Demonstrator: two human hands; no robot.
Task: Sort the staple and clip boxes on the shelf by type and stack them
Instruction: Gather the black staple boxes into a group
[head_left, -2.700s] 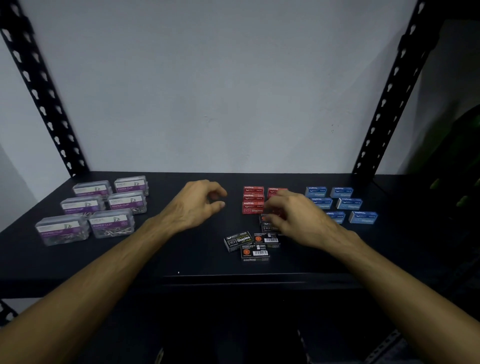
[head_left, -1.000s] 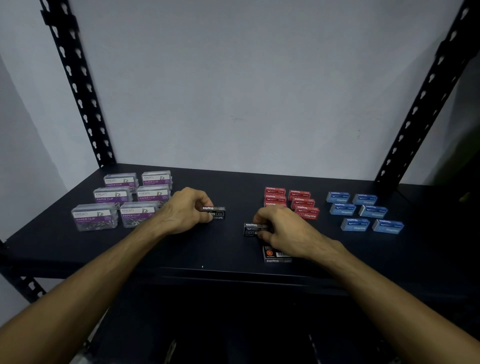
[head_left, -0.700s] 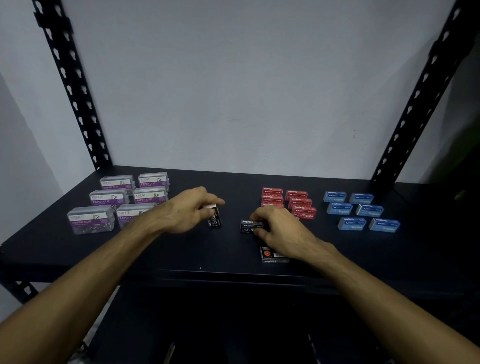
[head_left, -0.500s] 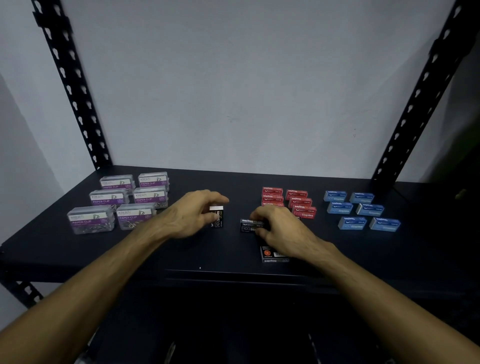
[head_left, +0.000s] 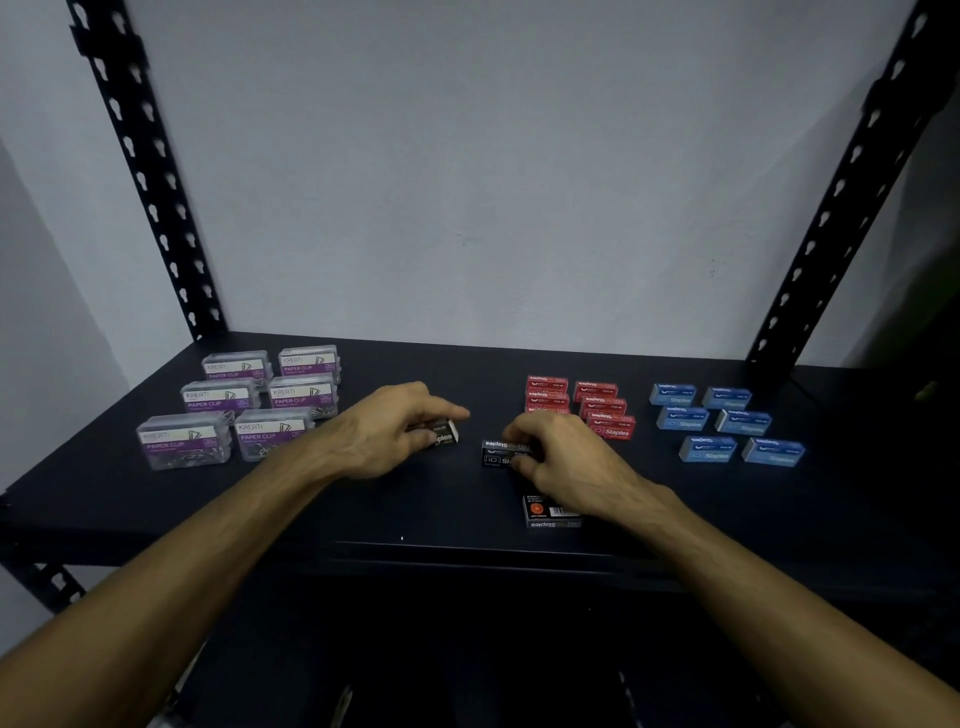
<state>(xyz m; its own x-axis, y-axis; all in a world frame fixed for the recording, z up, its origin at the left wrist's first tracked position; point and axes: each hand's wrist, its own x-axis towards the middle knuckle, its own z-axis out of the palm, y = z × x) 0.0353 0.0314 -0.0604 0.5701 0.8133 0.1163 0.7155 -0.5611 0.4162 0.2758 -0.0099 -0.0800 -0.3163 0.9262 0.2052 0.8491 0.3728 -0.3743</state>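
Left hand: fingers curled round a small black cardboard staple box, which it has turned since a moment ago and now sets down mid-shelf. Right hand: fingertips pinch a second black staple box, position unchanged. A third black box lies nearer the front edge of the dark metal shelf. Clear paper-clip boxes, red boxes and blue boxes already stand grouped. Judgement: the black boxes are now being gathered; stacking remains.

A pale grey wall fills the background. Two black perforated uprights lean inward against it, the left upright and the right upright. Below the front edge lies dark, unclear space.
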